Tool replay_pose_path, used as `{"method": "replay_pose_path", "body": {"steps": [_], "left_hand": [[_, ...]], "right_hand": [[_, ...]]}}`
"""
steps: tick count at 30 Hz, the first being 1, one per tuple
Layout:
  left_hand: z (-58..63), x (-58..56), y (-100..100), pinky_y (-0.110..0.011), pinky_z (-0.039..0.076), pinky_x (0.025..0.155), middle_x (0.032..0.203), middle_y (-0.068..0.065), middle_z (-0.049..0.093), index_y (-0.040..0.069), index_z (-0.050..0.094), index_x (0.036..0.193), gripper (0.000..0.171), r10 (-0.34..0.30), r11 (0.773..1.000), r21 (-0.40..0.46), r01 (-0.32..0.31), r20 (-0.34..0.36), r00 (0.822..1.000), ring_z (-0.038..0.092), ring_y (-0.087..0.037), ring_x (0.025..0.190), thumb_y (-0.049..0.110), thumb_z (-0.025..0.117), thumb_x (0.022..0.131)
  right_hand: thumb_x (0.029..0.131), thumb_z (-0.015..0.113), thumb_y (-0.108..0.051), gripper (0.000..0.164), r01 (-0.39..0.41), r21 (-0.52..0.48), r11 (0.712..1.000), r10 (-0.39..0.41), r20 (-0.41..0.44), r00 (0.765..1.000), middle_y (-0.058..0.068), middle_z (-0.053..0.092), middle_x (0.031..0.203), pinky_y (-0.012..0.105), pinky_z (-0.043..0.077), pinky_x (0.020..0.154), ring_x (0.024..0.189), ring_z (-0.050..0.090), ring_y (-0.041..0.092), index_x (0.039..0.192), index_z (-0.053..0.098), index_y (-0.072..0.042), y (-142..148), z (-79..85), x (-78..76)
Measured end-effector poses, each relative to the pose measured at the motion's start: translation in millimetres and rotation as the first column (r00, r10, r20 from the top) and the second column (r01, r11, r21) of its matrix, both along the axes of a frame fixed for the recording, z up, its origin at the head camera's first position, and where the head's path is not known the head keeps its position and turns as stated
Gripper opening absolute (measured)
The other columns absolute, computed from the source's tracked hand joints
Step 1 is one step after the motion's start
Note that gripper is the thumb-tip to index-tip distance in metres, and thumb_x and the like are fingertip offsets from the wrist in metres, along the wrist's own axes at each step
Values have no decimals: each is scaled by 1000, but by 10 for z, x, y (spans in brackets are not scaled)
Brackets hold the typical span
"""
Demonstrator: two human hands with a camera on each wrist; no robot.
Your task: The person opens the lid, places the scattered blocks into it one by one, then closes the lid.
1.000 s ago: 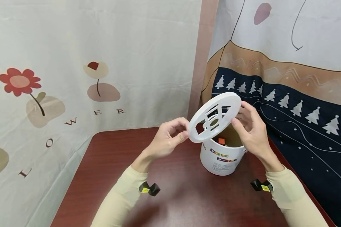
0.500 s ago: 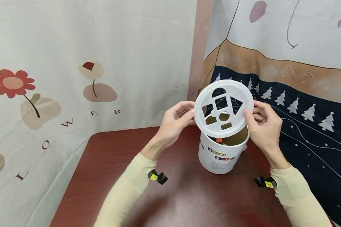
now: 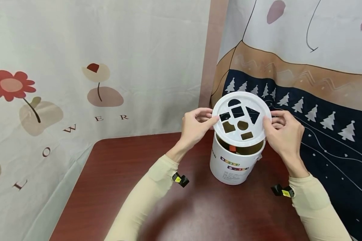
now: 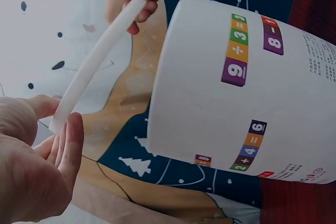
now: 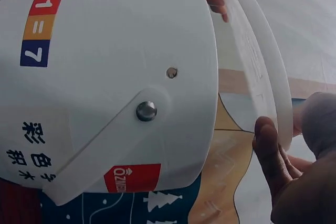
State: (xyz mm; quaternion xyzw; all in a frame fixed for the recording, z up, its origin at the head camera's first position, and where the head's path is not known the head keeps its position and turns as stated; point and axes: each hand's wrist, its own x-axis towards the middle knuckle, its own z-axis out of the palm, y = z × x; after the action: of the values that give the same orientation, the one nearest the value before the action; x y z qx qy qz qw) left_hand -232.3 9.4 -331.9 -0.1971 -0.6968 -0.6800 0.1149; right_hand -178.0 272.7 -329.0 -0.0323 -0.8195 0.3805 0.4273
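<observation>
A round white lid with several shaped cutouts is held tilted above a white bucket. My left hand pinches the lid's left edge between thumb and fingers. At the opposite edge, my right hand grips it the same way. Both wrist views show a gap between the lid and the bucket's rim. Inside the bucket, an orange-red block shows under the lid; other contents are mostly hidden. Coloured number stickers mark the bucket's wall, and a white handle hangs at its side.
The bucket stands on a reddish-brown table, near its far right part. A pale printed curtain hangs behind the table. On the right is a dark blue cloth with white trees.
The lid has turned from a steep sideways tilt to face me, then come down closer to the bucket's rim. Both hands moved with it, shifting to the right.
</observation>
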Motion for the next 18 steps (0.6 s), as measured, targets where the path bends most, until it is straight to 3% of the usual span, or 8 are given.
{"method": "replay_pose_path", "body": {"steps": [4, 9, 13, 18], "left_hand": [[-42, -30, 39, -36, 64, 69, 90, -7, 75, 6, 79, 108, 30, 22, 999, -43, -19, 59, 998, 73, -18, 77, 21, 86, 83], [-129, -54, 63, -30, 63, 71, 90, -7, 76, 6, 80, 108, 30, 9, 998, -62, 2, 164, 986, 74, -19, 75, 22, 86, 83], [-224, -77, 87, -28, 62, 71, 91, -8, 76, 7, 80, 106, 30, 16, 998, -70, 1, 242, 970, 75, -22, 75, 24, 87, 82], [-322, -53, 88, -29, 62, 72, 92, -8, 75, 8, 81, 102, 29, 42, 994, -105, -10, 312, 949, 75, -21, 73, 28, 87, 82]], "right_hand": [[87, 70, -24, 25, 26, 49, 998, -29, 48, 998, 6, 73, 77, 18, 34, 65, 60, 51, -14, 97, 80, -4, 98, -54, -64], [89, 66, -25, 28, 7, 103, 995, -21, 136, 990, 10, 71, 74, 26, 34, 68, 67, 53, 6, 94, 80, -1, 155, -91, -84], [93, 63, -28, 34, -34, 117, 992, 2, 263, 965, 18, 72, 81, 35, 37, 68, 75, 56, 21, 100, 77, 2, 187, -139, -83], [95, 63, -31, 36, -88, 131, 988, 33, 374, 927, 20, 71, 86, 40, 41, 67, 82, 57, 27, 102, 75, 2, 233, -199, -83]]}}
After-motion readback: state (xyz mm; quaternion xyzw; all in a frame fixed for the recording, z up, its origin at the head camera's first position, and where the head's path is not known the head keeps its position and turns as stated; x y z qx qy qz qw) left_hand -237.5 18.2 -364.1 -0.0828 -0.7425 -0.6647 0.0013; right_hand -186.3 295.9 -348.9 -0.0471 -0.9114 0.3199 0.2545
